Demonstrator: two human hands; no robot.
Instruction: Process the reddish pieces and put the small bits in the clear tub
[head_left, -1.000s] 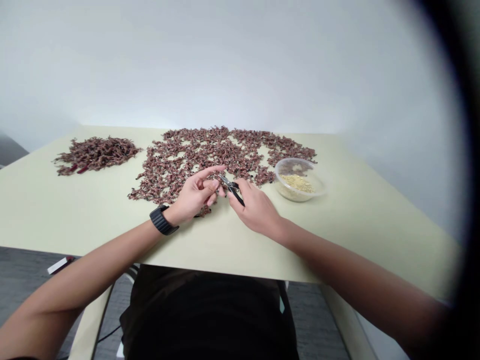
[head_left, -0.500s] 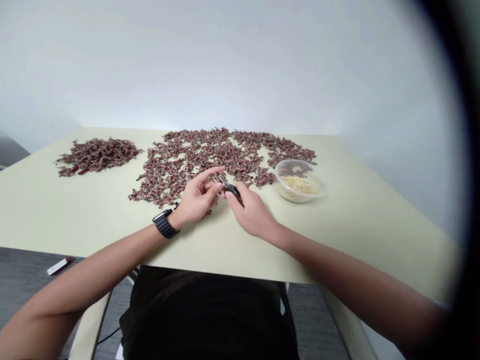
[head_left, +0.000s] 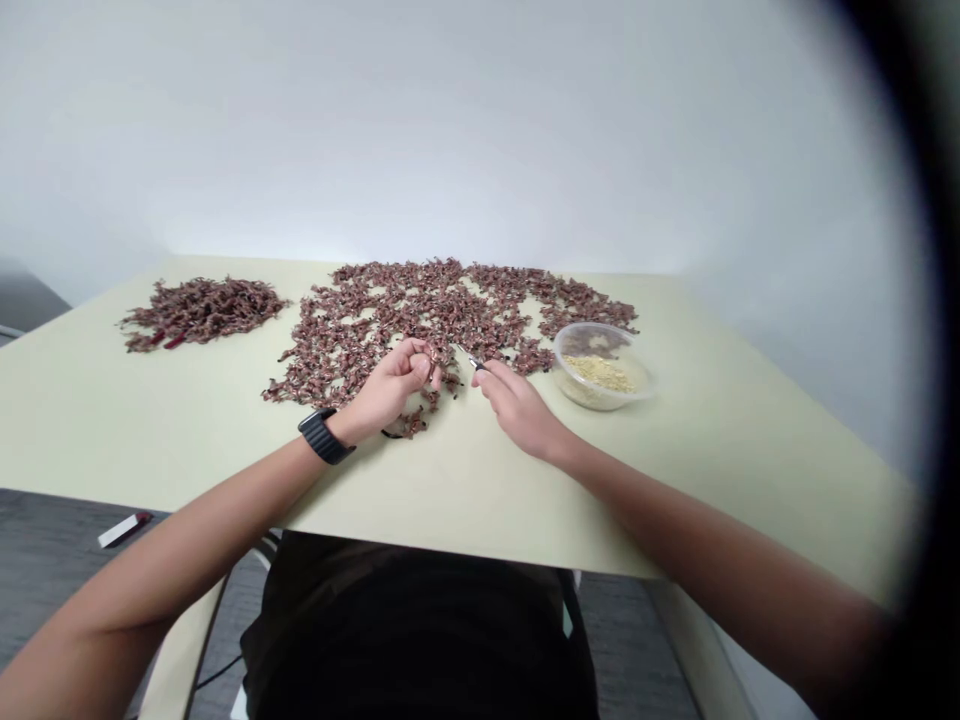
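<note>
My right hand [head_left: 517, 405] is closed around the dark handle of a small hand tool with a slim silver tip [head_left: 469, 357]; whether it is pliers or snips I cannot tell. Its tip points up and left, just apart from my left hand [head_left: 397, 385]. The fingers of my left hand are curled and pinched together at the front edge of a spread of small reddish-brown twisted pieces [head_left: 420, 300]. Reddish-brown bits show by its fingertips, but what they grip is mostly hidden. A few of these pieces lie below that hand.
A clear plastic bowl [head_left: 637, 383] holding yellowish bits stands to the right. At the left is a denser heap of reddish-brown pieces [head_left: 206, 308] with a dark red item [head_left: 174, 341] at its front. The pale table [head_left: 480, 500] meets a white wall behind.
My hands have moved apart: the right one has drawn the tool back to the right, away from the left fingers. My left index finger, stretched out before, is now curled in.
</note>
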